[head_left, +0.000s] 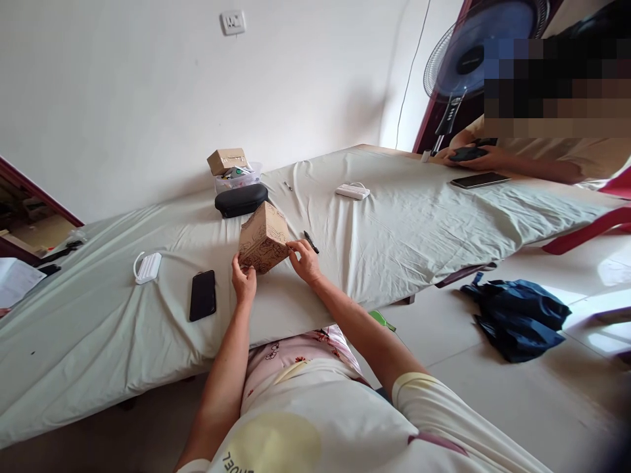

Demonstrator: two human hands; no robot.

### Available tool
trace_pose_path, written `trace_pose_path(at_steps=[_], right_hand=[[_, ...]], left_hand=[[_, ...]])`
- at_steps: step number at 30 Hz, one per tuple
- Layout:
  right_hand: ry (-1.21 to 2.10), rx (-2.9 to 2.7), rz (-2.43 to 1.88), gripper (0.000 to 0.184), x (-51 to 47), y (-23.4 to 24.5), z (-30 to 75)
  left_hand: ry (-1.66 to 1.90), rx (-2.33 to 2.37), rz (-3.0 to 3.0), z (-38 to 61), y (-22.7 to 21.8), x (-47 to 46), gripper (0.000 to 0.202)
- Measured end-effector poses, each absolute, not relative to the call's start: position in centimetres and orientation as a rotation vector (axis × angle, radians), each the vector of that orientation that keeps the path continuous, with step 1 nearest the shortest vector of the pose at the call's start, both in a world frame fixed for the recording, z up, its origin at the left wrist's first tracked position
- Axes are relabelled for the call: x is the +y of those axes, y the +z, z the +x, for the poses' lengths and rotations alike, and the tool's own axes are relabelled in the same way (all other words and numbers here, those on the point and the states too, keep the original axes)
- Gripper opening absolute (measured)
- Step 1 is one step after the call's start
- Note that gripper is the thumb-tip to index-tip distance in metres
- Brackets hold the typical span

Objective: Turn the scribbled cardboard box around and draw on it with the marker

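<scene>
Between my two hands is a small brown cardboard box with dark line drawings over its faces, tilted with one corner toward me. My left hand grips its lower left edge, thumb and fingers closed on it. At the lower right corner, my right hand pinches the box between thumb and fingers. A black pen lies on the cloth just beyond my right hand. Left of my left forearm, a dark phone rests flat on the table.
A black zip case and a plastic basket with a carton on it stand behind. White power banks lie on the cloth-covered table. At the far right, a person's hands hold a dark object near another phone.
</scene>
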State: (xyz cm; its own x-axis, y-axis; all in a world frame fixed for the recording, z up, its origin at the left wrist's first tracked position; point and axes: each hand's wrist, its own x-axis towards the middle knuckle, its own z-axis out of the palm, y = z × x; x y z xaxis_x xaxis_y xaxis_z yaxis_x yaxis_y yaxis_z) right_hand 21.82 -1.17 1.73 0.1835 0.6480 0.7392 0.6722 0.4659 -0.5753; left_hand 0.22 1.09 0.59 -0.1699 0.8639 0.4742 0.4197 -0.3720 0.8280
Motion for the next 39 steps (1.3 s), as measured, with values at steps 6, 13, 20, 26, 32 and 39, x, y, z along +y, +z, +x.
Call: trace_pose_path(at_steps=[6,13,20,26,32,39], right_hand=[[-0.028,-1.456,-1.045,0.02,-1.3,2.3,21.6],[-0.015,-1.458,-0.959,0.022,-1.9,2.9,21.2],[0.025,-1.493,-0.902,0.028,-2.0,2.8,20.7],[0.073,-1.571,-0.848,0.038,-1.9,2.4,20.4],[0.069,-1.661,-0.74,0.048,-1.9,2.0,20.2],[0.231,-1.717,-0.92,0.041,-1.7,1.4,19.8]], left_hand=[[1.758,1.575,1.793,-0.3,0.5,1.6,0.032],[1.792,1.697,1.723,-0.4,0.4,1.5,0.033],[1.675,1.77,1.762,-0.4,0.5,1.4,0.031],[1.495,1.847,1.748,-0.2,0.5,1.6,0.034],[1.535,1.851,1.712,-0.3,0.4,1.9,0.031],[1.588,1.824,1.703,-0.3,0.6,1.6,0.023]])
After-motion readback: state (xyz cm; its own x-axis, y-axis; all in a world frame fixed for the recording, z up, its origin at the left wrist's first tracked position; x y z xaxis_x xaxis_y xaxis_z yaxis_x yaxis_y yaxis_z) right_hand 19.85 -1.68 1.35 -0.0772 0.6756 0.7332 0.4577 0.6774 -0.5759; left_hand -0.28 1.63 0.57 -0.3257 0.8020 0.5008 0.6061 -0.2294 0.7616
